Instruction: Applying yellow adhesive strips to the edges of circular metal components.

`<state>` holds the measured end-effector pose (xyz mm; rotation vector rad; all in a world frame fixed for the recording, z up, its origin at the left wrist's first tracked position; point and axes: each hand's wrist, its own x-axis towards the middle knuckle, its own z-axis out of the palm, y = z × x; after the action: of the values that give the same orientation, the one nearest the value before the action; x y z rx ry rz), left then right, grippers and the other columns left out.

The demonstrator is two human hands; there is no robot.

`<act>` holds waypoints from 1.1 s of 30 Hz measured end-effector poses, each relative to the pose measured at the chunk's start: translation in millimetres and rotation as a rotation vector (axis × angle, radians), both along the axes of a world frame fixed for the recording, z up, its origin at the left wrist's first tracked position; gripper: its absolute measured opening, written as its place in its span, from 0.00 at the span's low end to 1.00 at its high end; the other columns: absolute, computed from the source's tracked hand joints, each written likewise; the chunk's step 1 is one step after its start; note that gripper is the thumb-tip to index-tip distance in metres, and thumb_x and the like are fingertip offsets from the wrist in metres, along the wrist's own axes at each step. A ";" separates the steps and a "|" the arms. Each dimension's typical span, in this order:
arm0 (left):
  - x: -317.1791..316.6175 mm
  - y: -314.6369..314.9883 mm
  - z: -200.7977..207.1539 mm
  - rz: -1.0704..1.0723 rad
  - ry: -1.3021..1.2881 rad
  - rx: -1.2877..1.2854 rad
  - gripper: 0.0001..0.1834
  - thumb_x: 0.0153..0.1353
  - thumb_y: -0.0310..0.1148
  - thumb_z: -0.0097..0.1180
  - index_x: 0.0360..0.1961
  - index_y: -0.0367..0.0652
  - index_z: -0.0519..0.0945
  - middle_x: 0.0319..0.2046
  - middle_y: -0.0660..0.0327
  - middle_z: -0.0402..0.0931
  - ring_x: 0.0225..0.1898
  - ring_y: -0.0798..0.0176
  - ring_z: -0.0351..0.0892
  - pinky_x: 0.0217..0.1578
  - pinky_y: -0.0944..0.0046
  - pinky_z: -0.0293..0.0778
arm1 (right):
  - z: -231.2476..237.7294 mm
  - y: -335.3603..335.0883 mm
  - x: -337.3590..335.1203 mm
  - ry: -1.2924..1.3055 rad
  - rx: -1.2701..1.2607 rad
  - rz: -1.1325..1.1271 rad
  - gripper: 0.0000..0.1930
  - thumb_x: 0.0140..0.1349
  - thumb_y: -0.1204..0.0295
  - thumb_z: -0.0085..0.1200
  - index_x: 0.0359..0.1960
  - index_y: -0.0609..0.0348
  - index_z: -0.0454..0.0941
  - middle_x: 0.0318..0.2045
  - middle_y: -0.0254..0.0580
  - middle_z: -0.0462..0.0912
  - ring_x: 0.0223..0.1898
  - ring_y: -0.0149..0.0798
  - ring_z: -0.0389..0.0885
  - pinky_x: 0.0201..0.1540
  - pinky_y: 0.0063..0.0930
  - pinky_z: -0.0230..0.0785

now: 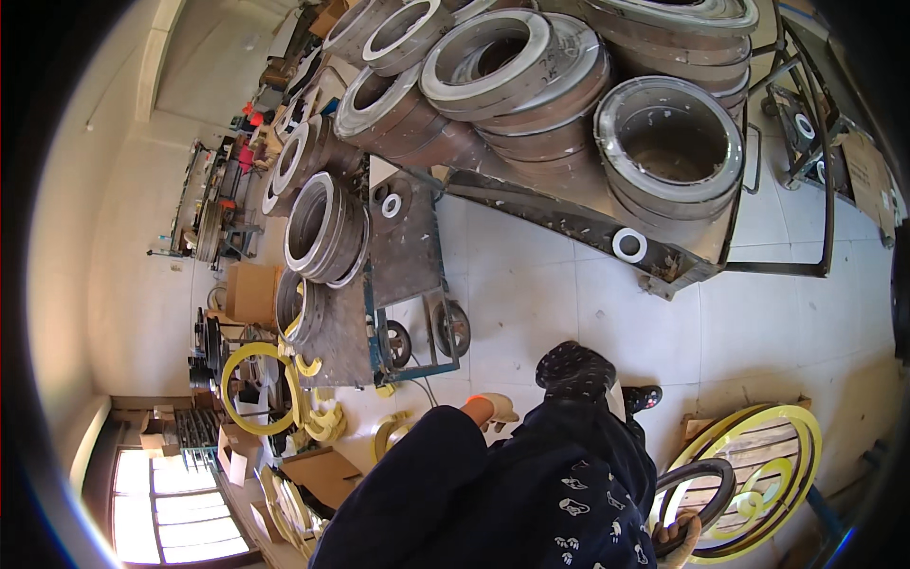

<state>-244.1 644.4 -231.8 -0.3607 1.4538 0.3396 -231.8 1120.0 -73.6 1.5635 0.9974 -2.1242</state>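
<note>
My right hand [684, 539], at the lower right, is closed around the lower part of a dark ring [727, 484]. The ring is tilted, and part of it overlaps large yellow rings [812, 450] lying behind it on a slatted wooden base. My left hand [495, 409] hangs beside my dark, patterned clothing, in a pale glove with an orange cuff. Its fingers are loosely stretched, with nothing seen in them. Below it, partly covered by my sleeve, are curved yellow pieces [384, 435] on the floor.
Stacked thick metal rings [669, 142] crowd a low cart [588, 204] ahead. A wheeled trolley [408, 251] with more rings stands left of it. Further left are a yellow ring [227, 389], cardboard boxes [252, 294] and a window [171, 503]. A white-tiled floor [521, 284] lies between.
</note>
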 end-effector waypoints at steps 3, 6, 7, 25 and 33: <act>-14.2 43.8 9.0 0.069 0.051 0.022 0.24 0.64 0.47 0.46 0.30 0.40 0.89 0.32 0.47 0.86 0.35 0.48 0.88 0.45 0.48 0.77 | -42.6 62.2 7.7 -0.054 0.031 0.082 0.16 0.64 0.51 0.60 0.42 0.46 0.75 0.31 0.32 0.75 0.33 0.41 0.77 0.39 0.38 0.72; -22.0 70.2 -27.1 -0.148 0.198 0.178 0.17 0.58 0.41 0.54 0.30 0.41 0.89 0.32 0.52 0.87 0.32 0.51 0.87 0.42 0.50 0.78 | -30.6 67.8 -31.5 -0.068 0.126 0.046 0.15 0.65 0.52 0.58 0.38 0.49 0.74 0.28 0.34 0.75 0.34 0.43 0.77 0.39 0.40 0.73; -32.7 80.0 -21.0 -0.182 0.255 0.105 0.16 0.57 0.41 0.55 0.30 0.41 0.89 0.32 0.53 0.87 0.33 0.52 0.87 0.42 0.51 0.79 | -43.2 89.0 -29.6 0.024 0.029 0.043 0.15 0.65 0.53 0.58 0.37 0.49 0.75 0.27 0.34 0.75 0.33 0.43 0.77 0.39 0.40 0.74; -336.6 353.7 142.6 -0.502 1.115 1.001 0.16 0.64 0.41 0.53 0.25 0.44 0.83 0.30 0.58 0.83 0.37 0.54 0.83 0.41 0.55 0.78 | -13.4 136.5 -164.3 -0.021 0.174 -0.020 0.11 0.64 0.66 0.57 0.25 0.59 0.75 0.17 0.36 0.72 0.15 0.33 0.68 0.20 0.26 0.63; -391.5 524.7 145.1 -0.414 0.647 1.161 0.18 0.70 0.44 0.50 0.45 0.40 0.83 0.43 0.55 0.82 0.49 0.51 0.81 0.53 0.56 0.74 | -28.5 242.0 -221.1 -0.024 0.104 0.091 0.11 0.61 0.65 0.65 0.31 0.61 0.81 0.21 0.37 0.79 0.19 0.33 0.75 0.23 0.26 0.69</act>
<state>-635.6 1169.1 -86.7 1.0542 1.6350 0.9321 -452.9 1362.0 -102.2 1.5553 1.1652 -2.0170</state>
